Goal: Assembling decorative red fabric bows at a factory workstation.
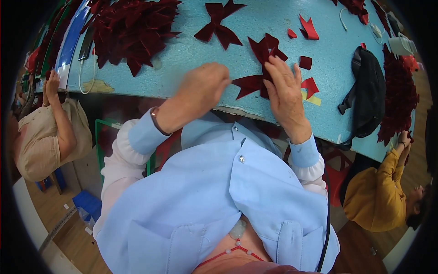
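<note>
Head view shows, nearest to the person, a light blue shirt (219,201) and two forearms reaching up to the near edge of the blue desk (255,23). The left hand (203,86) is closed in a pinch on one tail of a dark red ribbon bow (255,82); the right hand (285,91) lies flat with fingers spread, pressing on the same bow. This bow seems only half shaped, so I judge the work is in the middle. At 12 o'clock from the hands lies one finished bow (219,23). At 11 o'clock is a big pile of bows (132,27), at 3 o'clock a second pile (399,96), so many look already done. Small red scraps (306,28) lie at 1 o'clock, near a black bag (367,91).
</note>
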`<act>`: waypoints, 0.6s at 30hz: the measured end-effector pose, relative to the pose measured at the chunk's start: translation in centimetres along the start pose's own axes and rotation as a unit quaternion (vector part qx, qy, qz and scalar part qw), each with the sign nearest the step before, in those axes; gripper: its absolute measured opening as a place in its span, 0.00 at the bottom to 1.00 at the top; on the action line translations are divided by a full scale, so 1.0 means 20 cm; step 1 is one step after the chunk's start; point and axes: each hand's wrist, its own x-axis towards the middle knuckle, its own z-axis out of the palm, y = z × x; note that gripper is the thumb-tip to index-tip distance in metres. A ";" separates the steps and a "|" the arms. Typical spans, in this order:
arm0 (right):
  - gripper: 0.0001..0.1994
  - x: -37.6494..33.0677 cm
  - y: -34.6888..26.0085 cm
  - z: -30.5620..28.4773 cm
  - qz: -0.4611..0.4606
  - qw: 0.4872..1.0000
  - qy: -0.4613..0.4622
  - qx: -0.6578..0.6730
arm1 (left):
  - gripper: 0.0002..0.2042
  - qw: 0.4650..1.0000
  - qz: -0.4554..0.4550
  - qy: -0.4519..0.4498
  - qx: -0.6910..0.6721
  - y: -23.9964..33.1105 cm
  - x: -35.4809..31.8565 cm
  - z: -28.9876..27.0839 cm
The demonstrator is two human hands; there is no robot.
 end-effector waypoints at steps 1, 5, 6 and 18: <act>0.14 0.00 -0.01 -0.02 0.020 0.998 0.020 0.047 | 0.04 1.000 0.002 0.000 -0.001 0.00 0.00 -0.03; 0.11 0.00 0.05 -0.12 0.013 0.995 0.090 0.050 | 0.04 0.990 -0.091 0.064 -0.082 0.00 0.06 -0.09; 0.11 0.00 0.07 -0.12 0.013 0.995 0.090 0.050 | 0.04 0.991 -0.069 0.087 -0.081 -0.01 0.08 -0.07; 0.09 -0.01 0.06 -0.06 0.180 0.974 0.029 0.137 | 0.04 0.993 -0.001 0.065 -0.099 0.01 0.25 0.13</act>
